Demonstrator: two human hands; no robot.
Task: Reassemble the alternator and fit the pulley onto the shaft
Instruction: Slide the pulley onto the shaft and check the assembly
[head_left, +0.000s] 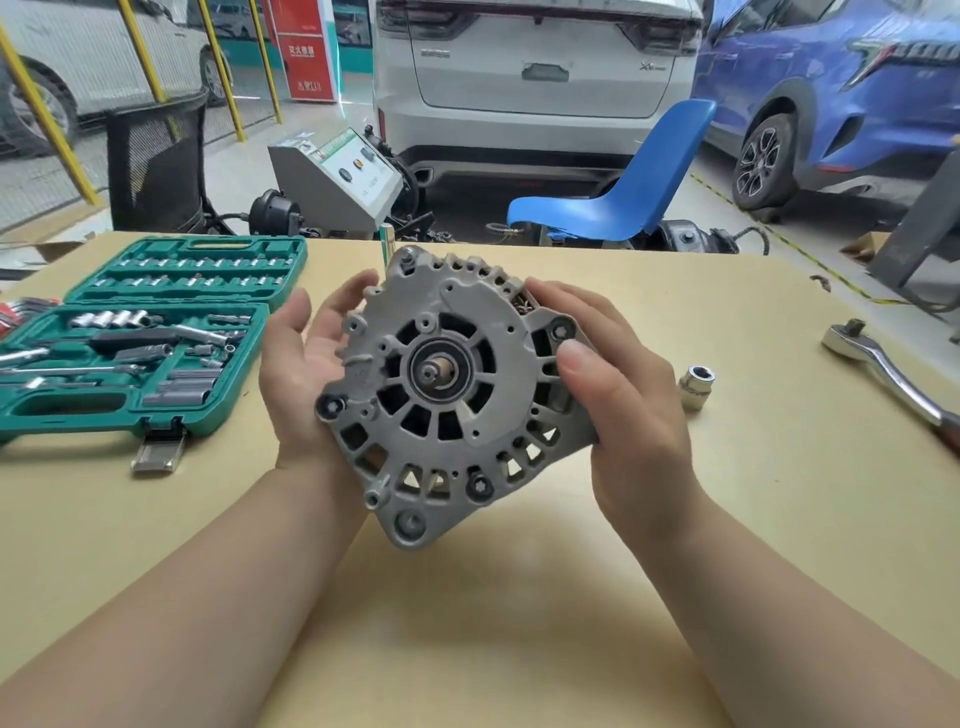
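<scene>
Grey cast alternator (447, 384) grasped between both grips: left hand (298, 364) at nine o'clock, right hand (618, 384) at three; bare shaft (434, 371) axis toward viewer, pulley unseen.

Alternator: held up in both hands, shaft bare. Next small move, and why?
Probably set the alternator down on the table, shaft end up. Both the left hand and the right hand are busy holding it, the shaft carries no pulley, and no pulley shows in view. A freed hand could then fetch it, or the loose socket and ratchet.
</scene>
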